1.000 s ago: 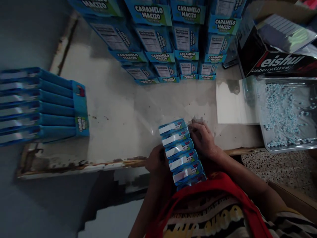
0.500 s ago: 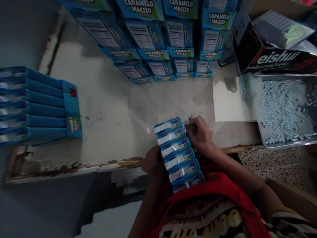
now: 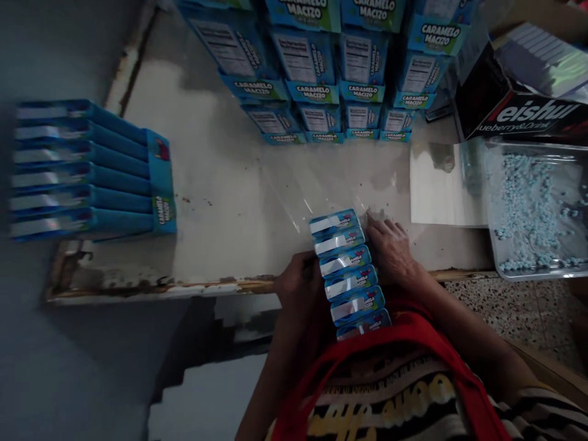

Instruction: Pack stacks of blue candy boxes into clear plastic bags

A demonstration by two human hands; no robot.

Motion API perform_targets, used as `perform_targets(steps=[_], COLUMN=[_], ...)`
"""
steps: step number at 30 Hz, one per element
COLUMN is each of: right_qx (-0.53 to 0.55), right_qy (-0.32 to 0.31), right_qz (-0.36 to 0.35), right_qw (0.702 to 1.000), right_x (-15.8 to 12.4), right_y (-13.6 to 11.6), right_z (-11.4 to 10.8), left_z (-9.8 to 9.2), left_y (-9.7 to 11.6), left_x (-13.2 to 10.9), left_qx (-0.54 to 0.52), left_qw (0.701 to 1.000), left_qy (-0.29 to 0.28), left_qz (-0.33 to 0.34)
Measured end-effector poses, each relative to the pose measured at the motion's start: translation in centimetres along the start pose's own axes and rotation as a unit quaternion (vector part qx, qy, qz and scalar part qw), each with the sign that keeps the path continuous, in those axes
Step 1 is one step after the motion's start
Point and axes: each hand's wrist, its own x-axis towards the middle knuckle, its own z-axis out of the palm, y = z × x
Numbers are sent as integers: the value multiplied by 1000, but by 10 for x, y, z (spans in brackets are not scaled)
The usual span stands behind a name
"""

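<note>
Row of blue boxes point(image 3: 350, 274) at surface's point(image 3: 220, 202) near edge, lower end hidden by red collar point(image 3: 367, 342); left hand's point(image 3: 298, 283) fingers hidden behind it, grip untellable; right hand's point(image 3: 391, 252) fingers spread flat alongside.

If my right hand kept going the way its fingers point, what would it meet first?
Likely the clear plastic film just ahead of the right hand; beyond it, the stacked blue cardboard candy boxes, though depth is unclear.
</note>
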Motion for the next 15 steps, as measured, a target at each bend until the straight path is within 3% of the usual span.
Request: perform_targets(steps=[4,7,10,15], right_qx=[7,14,16,16], right_qy=[-25,-34,8,162], right_qz=[-51,-99,-153,-180], right_qw=[998,994,988,970], right_x=[3,-15,-47,-97], right_y=[8,13,17,22], right_z=[-12,-13,-10,-7], left_z=[1,0,-5,-16], left_y=[9,16,19,10], left_x=[1,-15,-44,-99], left_qx=[-108,-145,-77,3], left_qw=[990,980,992,997], left_qy=[44,80,71,56], left_qz=[-79,-112,-74,52])
